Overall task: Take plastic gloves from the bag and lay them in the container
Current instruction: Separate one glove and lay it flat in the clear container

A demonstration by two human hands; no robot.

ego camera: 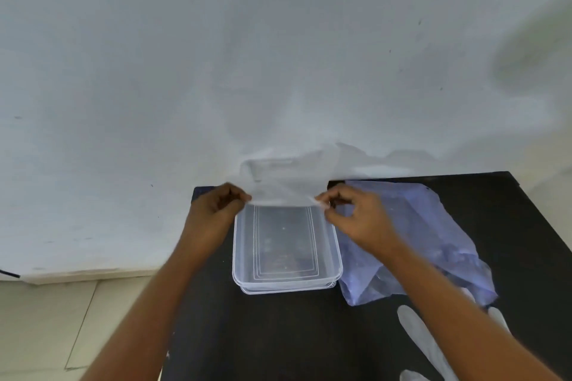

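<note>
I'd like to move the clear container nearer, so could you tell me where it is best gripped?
Grip the container by its near short rim, coming from the person's side. That edge is bare and lipped, while both hands hold a glove over the far end.

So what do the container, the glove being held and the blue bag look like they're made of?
Container: clear rigid plastic, glossy; the dark table shows through and the moulded rims catch light.
Glove: thin translucent plastic film, hazy and limp, pinched by the left hand and the right hand.
Bag: thin bluish film, probably plastic, crinkled and see-through.
</note>
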